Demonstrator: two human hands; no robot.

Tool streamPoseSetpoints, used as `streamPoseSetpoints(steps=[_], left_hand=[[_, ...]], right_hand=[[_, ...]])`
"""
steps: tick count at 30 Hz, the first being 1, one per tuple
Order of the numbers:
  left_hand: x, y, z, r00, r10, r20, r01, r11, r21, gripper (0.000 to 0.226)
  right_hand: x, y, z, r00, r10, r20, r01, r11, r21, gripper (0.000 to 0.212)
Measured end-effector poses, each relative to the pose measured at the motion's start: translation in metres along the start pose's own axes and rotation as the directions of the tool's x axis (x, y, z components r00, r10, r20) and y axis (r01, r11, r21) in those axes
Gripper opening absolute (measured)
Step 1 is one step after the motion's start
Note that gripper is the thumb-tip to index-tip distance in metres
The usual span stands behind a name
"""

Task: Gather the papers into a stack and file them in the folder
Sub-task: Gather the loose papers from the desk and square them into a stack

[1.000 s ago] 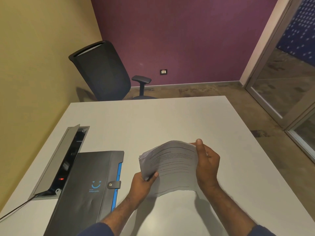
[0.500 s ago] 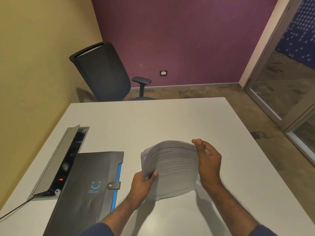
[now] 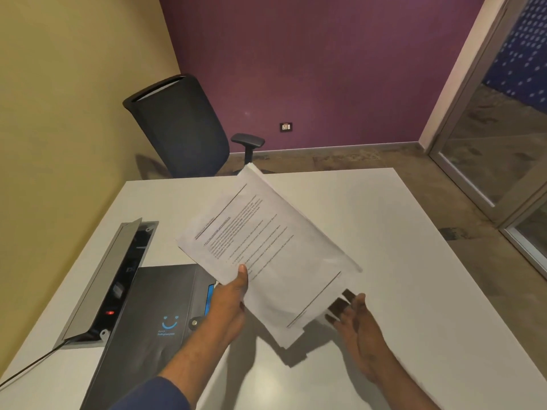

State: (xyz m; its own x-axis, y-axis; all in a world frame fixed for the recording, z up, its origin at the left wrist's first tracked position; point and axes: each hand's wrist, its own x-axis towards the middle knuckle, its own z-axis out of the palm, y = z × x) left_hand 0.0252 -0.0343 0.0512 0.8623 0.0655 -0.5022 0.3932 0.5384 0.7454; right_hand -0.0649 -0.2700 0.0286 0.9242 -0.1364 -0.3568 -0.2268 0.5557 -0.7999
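Note:
A stack of white printed papers [image 3: 266,250] is lifted above the white table [image 3: 399,261], tilted with its long side running from upper left to lower right. My left hand [image 3: 231,303] pinches the stack's near left edge, thumb on top. My right hand [image 3: 355,324] is palm up with fingers spread, just under and beside the stack's lower right corner; I cannot tell if the fingertips touch it. The dark grey folder [image 3: 148,335] with a blue smiley mark and a snap flap lies closed on the table to the left, partly hidden by my left forearm.
An open metal cable box [image 3: 109,279] with its lid raised is set in the table left of the folder; a black cable runs off its near end. A black office chair [image 3: 183,128] stands beyond the far edge. A glass door is at the right.
The stack was held low and bent between both hands. Now it is raised, flat and turned, gripped by the left hand alone. The right hand has let go and dropped below its corner.

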Motion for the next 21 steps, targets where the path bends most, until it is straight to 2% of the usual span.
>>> streamPoseSetpoints(steps=[2,4,7,11,15,18,21], left_hand=[[-0.002,-0.006,0.002,0.997,-0.075,0.004,0.075,0.995,-0.064,0.03],[-0.004,-0.014,0.003,0.992,-0.126,0.01,0.126,0.99,-0.064,0.025],[-0.008,-0.023,0.003,0.983,-0.185,0.0,0.185,0.98,-0.068,0.019],[-0.011,-0.023,-0.003,0.964,-0.263,0.042,0.265,0.963,-0.05,0.02],[-0.007,-0.006,-0.014,0.97,-0.224,0.096,0.224,0.974,0.003,0.022],[0.006,0.02,-0.029,0.979,-0.187,0.084,0.188,0.982,-0.001,0.021],[0.024,0.05,-0.051,0.984,-0.135,0.113,0.122,0.986,0.11,0.021]], right_hand=[[-0.003,0.006,0.012,0.997,0.018,0.08,-0.019,1.0,0.019,0.071],[0.0,0.009,0.021,0.994,0.045,0.099,-0.049,0.998,0.039,0.063],[0.005,0.008,0.031,0.998,0.034,0.05,-0.035,0.999,0.018,0.047],[0.008,0.0,0.031,0.999,0.018,-0.044,-0.021,0.997,-0.08,0.037],[0.009,-0.015,0.017,0.997,0.051,-0.052,-0.056,0.994,-0.092,0.036],[0.01,-0.028,0.0,0.992,0.125,0.009,-0.124,0.988,-0.09,0.042],[0.009,-0.041,-0.013,0.974,0.209,0.081,-0.202,0.975,-0.087,0.043]])
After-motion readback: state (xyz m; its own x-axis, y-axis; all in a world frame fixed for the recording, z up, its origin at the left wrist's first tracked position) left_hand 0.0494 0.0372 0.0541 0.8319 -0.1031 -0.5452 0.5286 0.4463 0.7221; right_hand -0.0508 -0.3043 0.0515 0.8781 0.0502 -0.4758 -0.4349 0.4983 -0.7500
